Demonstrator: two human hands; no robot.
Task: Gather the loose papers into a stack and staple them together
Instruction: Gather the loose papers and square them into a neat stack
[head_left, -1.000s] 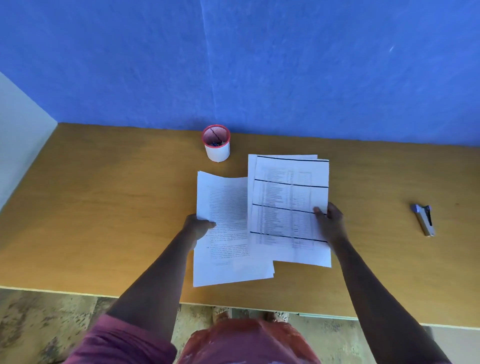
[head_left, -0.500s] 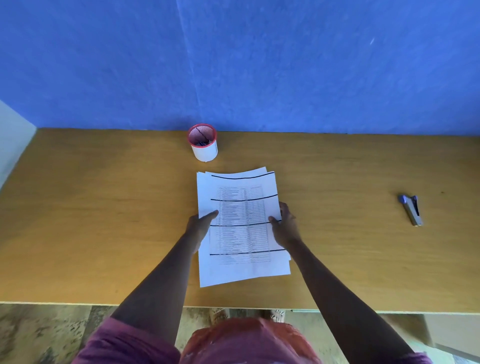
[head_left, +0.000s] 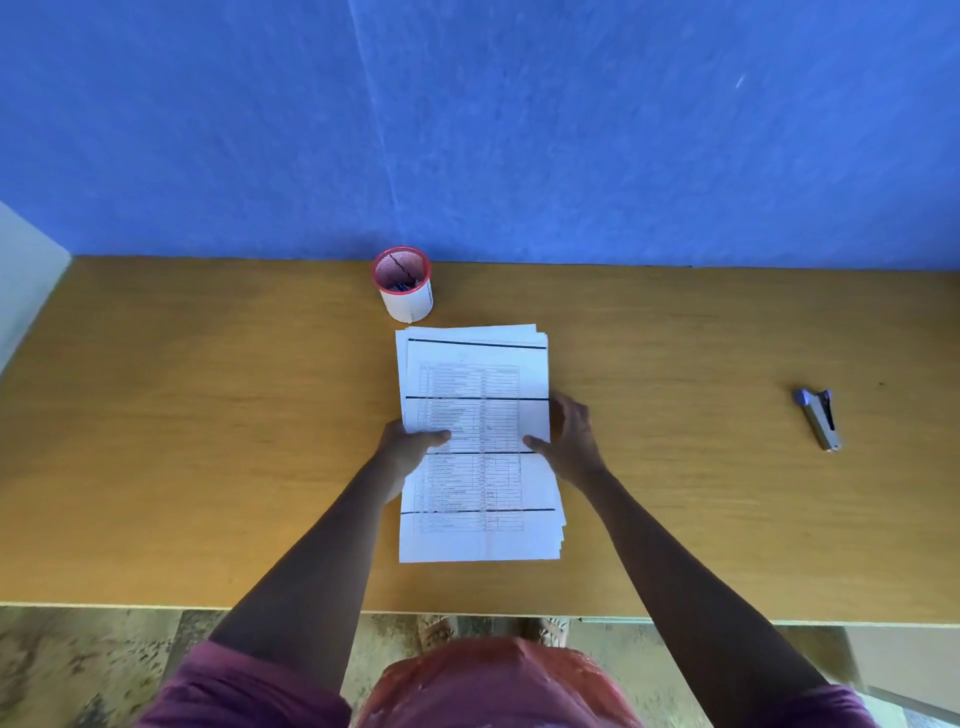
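Paper stack (head_left: 478, 441) lies mid-desk (head_left: 208, 441), just in front of red-rimmed pen cup (head_left: 402, 285); edges roughly squared (a few sheets fan out at far and right sides). Left hand (head_left: 408, 449) clasps left edge, thumb on top sheet. Right hand (head_left: 569, 441) clasps right edge likewise. Stapler (head_left: 820, 418) well apart to right, untouched.
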